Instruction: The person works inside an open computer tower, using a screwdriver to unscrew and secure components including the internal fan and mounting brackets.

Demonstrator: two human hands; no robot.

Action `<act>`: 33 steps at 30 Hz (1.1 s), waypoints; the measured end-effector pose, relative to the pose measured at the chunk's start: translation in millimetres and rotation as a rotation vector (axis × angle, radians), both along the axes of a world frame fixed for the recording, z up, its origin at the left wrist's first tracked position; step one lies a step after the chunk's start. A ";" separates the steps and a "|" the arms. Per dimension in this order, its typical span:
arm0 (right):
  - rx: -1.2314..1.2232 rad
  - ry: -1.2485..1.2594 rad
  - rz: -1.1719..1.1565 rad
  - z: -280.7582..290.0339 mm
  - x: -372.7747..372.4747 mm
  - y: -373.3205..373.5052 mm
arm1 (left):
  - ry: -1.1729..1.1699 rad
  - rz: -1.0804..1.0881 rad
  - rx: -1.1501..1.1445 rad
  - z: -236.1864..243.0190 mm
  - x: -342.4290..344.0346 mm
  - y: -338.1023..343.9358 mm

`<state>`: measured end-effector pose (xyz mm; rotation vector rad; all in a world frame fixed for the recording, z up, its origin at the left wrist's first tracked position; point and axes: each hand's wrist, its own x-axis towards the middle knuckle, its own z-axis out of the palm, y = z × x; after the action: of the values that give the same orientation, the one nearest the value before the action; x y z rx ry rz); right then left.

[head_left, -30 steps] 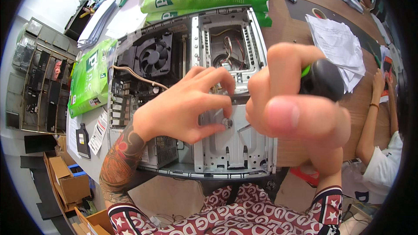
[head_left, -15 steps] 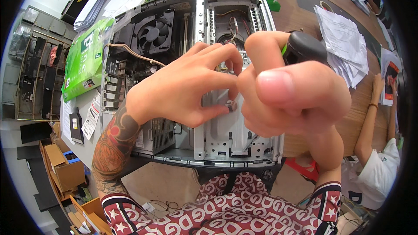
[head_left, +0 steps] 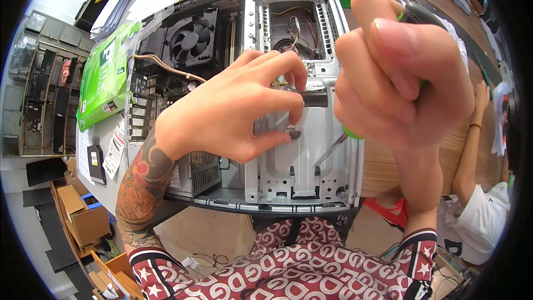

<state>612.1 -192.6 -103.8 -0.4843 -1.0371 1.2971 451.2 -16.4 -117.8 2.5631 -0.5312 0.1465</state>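
An opened computer case (head_left: 304, 208) lies flat in front of me. My left hand (head_left: 233, 105) rests over its metal drive bracket (head_left: 297, 150), fingers curved and apart. Its fingertips are by a slot in the metal, with the thumb beside a small dark opening. My right hand (head_left: 402, 78) is closed round a screwdriver (head_left: 331, 152) with a green and black handle. The screwdriver slants down to the left, its tip over the lower part of the bracket. Whether the tip touches metal I cannot tell.
A black fan (head_left: 191, 43) and a pale cable (head_left: 166, 66) lie inside the case at left. Green paper packs (head_left: 102, 80) stand to the left and behind. At right, another person's arm (head_left: 471, 139) reaches over the wooden table. Cardboard boxes (head_left: 83, 214) are at lower left.
My right hand has moved up and right, turning the screwdriver so that its shaft now shows. More of the bracket is uncovered. My left hand has hardly moved.
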 end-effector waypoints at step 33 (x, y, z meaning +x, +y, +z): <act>-0.123 0.460 -0.524 -42.9 -11.2 -38.9 | 0.130 -0.332 -0.118 6.8 -10.4 -34.1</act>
<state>600.9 -231.5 -146.8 -0.4794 -0.4070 0.9380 440.8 -50.6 -111.0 2.3134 -0.8593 -0.1016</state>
